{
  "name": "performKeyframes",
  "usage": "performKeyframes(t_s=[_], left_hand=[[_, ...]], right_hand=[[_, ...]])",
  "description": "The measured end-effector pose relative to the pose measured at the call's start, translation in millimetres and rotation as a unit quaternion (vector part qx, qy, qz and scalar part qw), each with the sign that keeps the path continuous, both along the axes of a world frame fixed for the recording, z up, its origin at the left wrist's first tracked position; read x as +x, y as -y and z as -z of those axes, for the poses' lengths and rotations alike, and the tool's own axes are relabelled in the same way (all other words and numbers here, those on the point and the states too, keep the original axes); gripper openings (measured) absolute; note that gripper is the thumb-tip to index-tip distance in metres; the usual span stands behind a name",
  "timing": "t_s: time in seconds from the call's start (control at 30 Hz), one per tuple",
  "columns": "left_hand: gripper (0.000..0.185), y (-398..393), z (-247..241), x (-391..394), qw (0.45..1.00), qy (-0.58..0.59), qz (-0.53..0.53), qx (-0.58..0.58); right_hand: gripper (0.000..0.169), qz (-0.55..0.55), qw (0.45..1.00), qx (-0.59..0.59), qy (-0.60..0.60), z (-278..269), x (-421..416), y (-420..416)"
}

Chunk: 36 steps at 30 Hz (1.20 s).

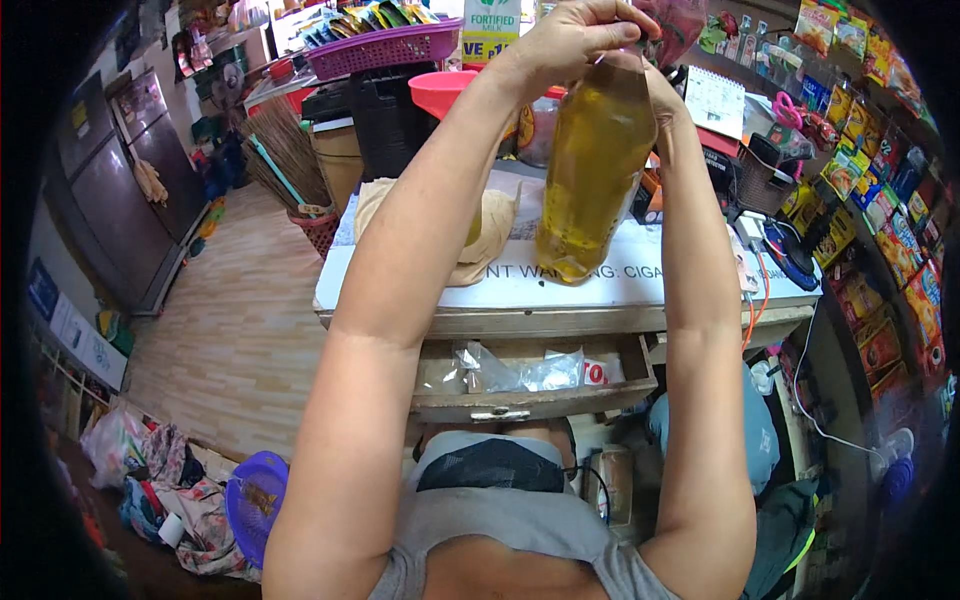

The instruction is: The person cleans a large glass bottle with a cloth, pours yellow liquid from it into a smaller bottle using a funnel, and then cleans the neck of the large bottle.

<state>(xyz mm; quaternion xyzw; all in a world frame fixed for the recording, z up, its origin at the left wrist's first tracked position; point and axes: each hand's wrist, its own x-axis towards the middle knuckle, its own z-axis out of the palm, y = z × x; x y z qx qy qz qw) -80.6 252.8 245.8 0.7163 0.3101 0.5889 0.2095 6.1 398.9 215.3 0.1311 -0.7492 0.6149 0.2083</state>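
Note:
A large clear plastic bottle (592, 172) of yellow-green liquid, probably oil, is upright but leaning slightly, its base low over the white tabletop (480, 296). My left hand (589, 34) pinches the top of the bottle's neck with thumb and fingers. My right hand (661, 94) is around the far side of the bottle's shoulder; its fingers are mostly hidden behind the bottle. Left of the bottle lies crumpled brown paper (495, 244), with something yellow-green on it partly covered by my left forearm. A red plastic funnel (442, 91) is just beyond that forearm.
Below the tabletop an open wooden drawer (525, 405) holds clear plastic bags. A purple basket (382, 49) of sachets is at the back left. Cables and a white charger (750, 225) lie on the right. Hanging packets (900, 247) line the right wall. A broom (277, 150) stands left.

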Motion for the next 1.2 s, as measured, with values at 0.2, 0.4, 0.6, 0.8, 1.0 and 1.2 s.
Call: performKeyframes(t_s=[0.2,0.4,0.6,0.8,1.0,1.2], left_hand=[[0.016,-17.6,0.5,2.2,0.998,-0.018,-0.026,0.058],[0.014,-26.6,-0.2,-9.5,0.997,-0.019,-0.026,0.074],[0.014,-18.4,-1.6,-1.2,0.998,-0.012,-0.044,0.052],[0.014,-16.8,-0.4,-3.0,0.991,-0.038,-0.09,0.089],[0.013,-19.4,0.6,-0.4,0.992,-0.013,-0.092,0.086],[0.014,-19.2,-5.3,11.6,0.973,-0.046,-0.202,0.106]], right_hand=[[0.035,0.058,0.988,-0.084,0.117,92.2,1.3,-46.7],[0.025,0.189,0.975,-0.017,0.115,167.8,50.5,12.7],[0.02,0.346,0.925,0.086,0.133,184.1,78.4,43.5],[0.017,0.469,0.88,0.077,0.024,221.1,93.9,65.3],[0.016,0.542,0.83,0.114,-0.063,224.0,112.2,117.6],[0.021,0.553,0.791,0.213,-0.152,203.4,127.6,124.8]])
